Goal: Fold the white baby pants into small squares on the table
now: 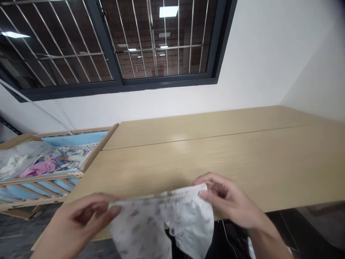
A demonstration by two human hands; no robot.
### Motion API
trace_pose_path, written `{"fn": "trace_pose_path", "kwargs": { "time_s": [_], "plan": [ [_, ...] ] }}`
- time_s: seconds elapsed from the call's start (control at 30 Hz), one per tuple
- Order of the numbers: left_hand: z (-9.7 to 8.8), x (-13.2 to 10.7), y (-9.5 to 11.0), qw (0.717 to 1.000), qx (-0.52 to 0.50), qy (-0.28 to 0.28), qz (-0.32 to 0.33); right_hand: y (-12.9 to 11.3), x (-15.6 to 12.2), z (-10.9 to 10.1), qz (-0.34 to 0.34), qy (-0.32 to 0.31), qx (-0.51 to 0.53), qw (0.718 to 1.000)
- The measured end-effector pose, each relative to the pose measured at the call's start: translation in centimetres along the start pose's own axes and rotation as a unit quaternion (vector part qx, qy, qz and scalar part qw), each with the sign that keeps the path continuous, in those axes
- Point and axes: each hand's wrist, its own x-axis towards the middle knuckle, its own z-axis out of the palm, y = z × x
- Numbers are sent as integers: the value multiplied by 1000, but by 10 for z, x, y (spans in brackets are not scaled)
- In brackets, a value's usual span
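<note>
A small white garment (161,223) with a faint printed pattern, shaped like baby pants, hangs in front of me over the near edge of the wooden table (215,158). My left hand (78,219) pinches the left end of its waistband. My right hand (226,201) pinches the right end, fingers closed on the cloth. The waistband is stretched level between both hands and the two legs dangle below.
A wooden crib (54,172) with blue lining stands at the left against the table, holding several crumpled clothes, one of them pink. A barred dark window is above on the white wall. Dark floor shows beneath the table's front edge.
</note>
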Motion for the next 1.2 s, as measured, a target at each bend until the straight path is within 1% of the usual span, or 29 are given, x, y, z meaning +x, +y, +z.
{"fn": "trace_pose_path", "kwargs": {
  "time_s": [0.1,0.13,0.2,0.27,0.33,0.47,0.57,0.7,0.87,1.03,1.13,1.2],
  "plan": [
    [19,50,39,997,-60,-56,10,-5,32,-30,-18,20,-54,998],
    [27,66,47,994,-78,-73,15,-3,46,-39,-13,26,-66,997],
    [45,99,52,989,-101,-106,33,8,76,-52,7,37,-79,996],
    [64,131,45,985,-98,-133,50,24,109,-63,29,47,-87,995],
    [85,164,32,986,-72,-143,49,43,142,-70,43,50,-93,994],
    [131,218,5,991,-16,-127,26,81,200,-71,61,70,-121,988],
    [162,245,-9,995,22,-102,5,105,234,-65,68,104,-154,980],
    [193,268,-19,996,64,-54,-10,129,270,-57,66,156,-189,967],
    [216,281,-27,995,96,1,-9,150,295,-55,58,204,-244,946],
    [228,278,-32,992,123,21,14,165,303,-58,31,215,-277,936],
    [229,271,-33,989,146,25,20,172,306,-66,18,202,-277,939],
    [226,266,-29,986,165,25,24,175,309,-72,15,188,-266,945]
  ]
}}
